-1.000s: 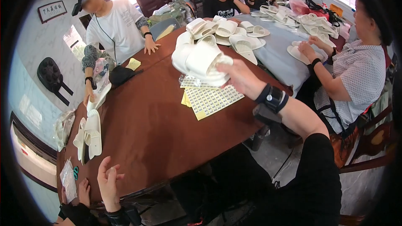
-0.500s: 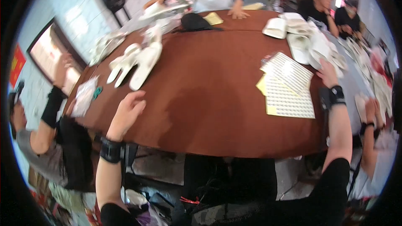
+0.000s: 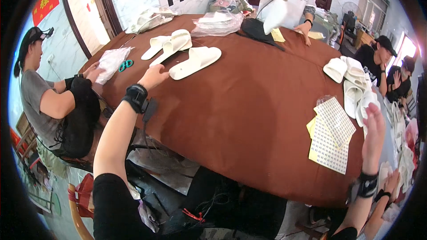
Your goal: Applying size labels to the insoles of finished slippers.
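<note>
Left hand (image 3: 153, 76): mine, stretched out over the brown tabletop (image 3: 249, 102), fingers loosely curled, holding nothing, just beside the nearest white slipper (image 3: 195, 62).
Right hand (image 3: 373, 131): raised, open, fingers together, empty, next to the sticker sheets (image 3: 330, 134).
Slippers: two more white ones (image 3: 171, 44) lie beyond the nearest; a stack (image 3: 353, 82) sits at the right edge.
Nearby: green scissors (image 3: 126, 65) on a plastic bag (image 3: 111, 62), by a seated person's hand.
</note>
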A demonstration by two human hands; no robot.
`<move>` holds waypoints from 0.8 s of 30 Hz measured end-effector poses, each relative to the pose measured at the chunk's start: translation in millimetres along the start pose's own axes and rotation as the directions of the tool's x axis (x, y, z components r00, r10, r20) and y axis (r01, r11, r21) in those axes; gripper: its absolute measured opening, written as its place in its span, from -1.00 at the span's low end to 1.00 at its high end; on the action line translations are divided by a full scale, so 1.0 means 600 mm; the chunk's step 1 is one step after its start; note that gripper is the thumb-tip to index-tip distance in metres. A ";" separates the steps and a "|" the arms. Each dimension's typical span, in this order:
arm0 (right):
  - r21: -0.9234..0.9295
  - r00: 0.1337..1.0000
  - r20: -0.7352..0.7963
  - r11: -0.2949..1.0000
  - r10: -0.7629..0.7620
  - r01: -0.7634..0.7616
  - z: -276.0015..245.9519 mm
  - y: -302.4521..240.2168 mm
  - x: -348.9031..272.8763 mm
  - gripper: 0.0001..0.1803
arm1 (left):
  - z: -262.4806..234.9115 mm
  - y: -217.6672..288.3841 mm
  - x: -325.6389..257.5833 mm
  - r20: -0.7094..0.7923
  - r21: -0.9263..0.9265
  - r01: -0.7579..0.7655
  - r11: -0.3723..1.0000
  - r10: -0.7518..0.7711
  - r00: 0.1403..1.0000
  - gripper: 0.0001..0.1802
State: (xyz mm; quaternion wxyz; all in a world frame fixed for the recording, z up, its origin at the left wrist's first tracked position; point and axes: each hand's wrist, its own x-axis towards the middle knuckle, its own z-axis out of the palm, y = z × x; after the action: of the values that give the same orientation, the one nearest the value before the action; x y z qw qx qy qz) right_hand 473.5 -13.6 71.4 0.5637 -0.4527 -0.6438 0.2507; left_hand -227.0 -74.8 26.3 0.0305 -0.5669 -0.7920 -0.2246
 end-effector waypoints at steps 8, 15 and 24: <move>0.498 0.909 0.397 0.861 -0.124 -0.100 0.186 -0.169 -0.159 -0.57 | 0.035 0.000 0.141 0.071 0.071 0.078 0.994 -0.083 0.994 -0.43; 0.555 0.812 0.580 0.699 0.062 -0.450 0.254 -0.126 -0.138 -0.65 | 0.069 -0.020 0.206 0.108 -0.018 0.010 1.000 -0.008 0.994 -0.28; 0.301 0.622 0.759 0.745 0.191 -0.596 0.248 -0.084 -0.121 -0.68 | 0.143 -0.032 0.247 0.187 -0.574 0.004 0.819 0.126 0.974 -0.29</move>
State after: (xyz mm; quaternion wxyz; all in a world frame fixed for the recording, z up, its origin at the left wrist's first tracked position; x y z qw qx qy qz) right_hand 313.3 -71.7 41.8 0.3124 -0.2891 -0.5879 0.6879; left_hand -279.4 84.9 -11.9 -0.2197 -0.5962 -0.6684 -0.3868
